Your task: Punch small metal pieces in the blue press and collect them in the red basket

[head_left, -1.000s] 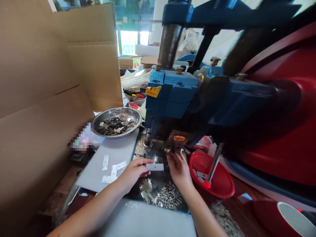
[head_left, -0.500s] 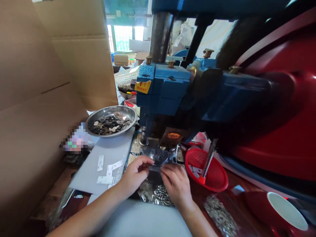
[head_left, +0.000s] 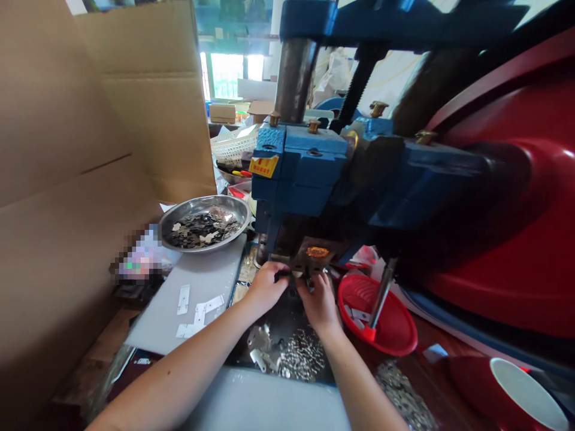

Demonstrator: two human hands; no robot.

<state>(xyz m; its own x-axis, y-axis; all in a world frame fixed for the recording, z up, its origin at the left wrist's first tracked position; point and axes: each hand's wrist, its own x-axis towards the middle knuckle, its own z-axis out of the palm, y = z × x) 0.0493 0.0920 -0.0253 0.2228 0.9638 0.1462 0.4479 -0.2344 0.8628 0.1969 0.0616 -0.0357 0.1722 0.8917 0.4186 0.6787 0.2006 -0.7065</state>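
Up and inward from the near part of the work surface, the left hand (head_left: 268,287) and right hand (head_left: 321,302) have moved to the foot of the blue press (head_left: 305,164). In the head view, the left fingers curl together beside a small dark piece (head_left: 282,275) under the press; whether they pinch it, I cannot tell. The right fingers are bent close by, their grip hidden.

A steel bowl (head_left: 181,209) holds a heap of flat metal pieces (head_left: 202,232). Pale strips (head_left: 359,315) lie in the red basket (head_left: 398,332), and a clear bag nearby contains small metal parts (head_left: 402,392). Behind, a shallow dish holds tools with yellow and red handles (head_left: 241,173), beside a white perforated basket (head_left: 238,148).
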